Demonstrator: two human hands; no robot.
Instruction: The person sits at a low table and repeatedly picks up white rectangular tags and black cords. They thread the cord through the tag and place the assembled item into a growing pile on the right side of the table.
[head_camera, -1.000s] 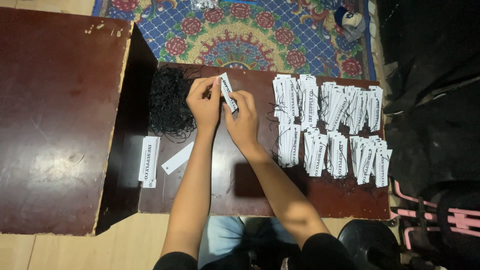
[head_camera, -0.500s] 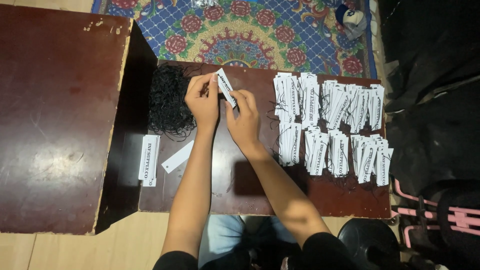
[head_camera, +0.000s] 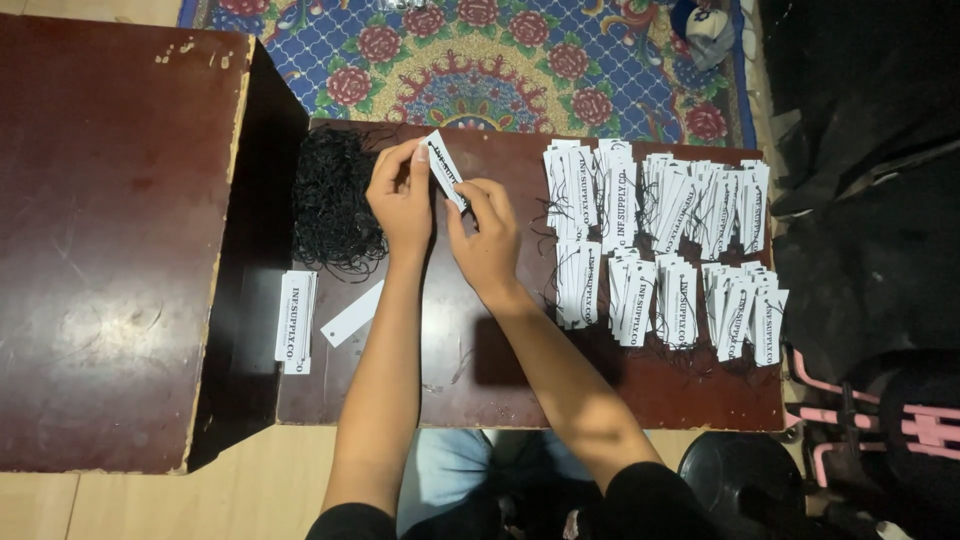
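Note:
My left hand (head_camera: 400, 195) and my right hand (head_camera: 487, 232) meet over the low dark wooden table (head_camera: 470, 380), both pinching one white paper tag (head_camera: 443, 168) with black print. The tag is tilted, its upper end between my left fingers, its lower end at my right fingertips. Just left of my left hand lies a tangled heap of thin black strings (head_camera: 335, 205). I cannot tell whether a string is in the tag.
Rows of stacked white tags with strings (head_camera: 660, 240) cover the table's right half. A small stack of tags (head_camera: 296, 318) and a single blank tag (head_camera: 352, 314) lie at the left. A taller brown table (head_camera: 110, 240) stands left; a patterned rug (head_camera: 520, 60) beyond; dark bags right.
Both hands have stayed over the same spot with the tag held between them; only the fingers have shifted slightly on it.

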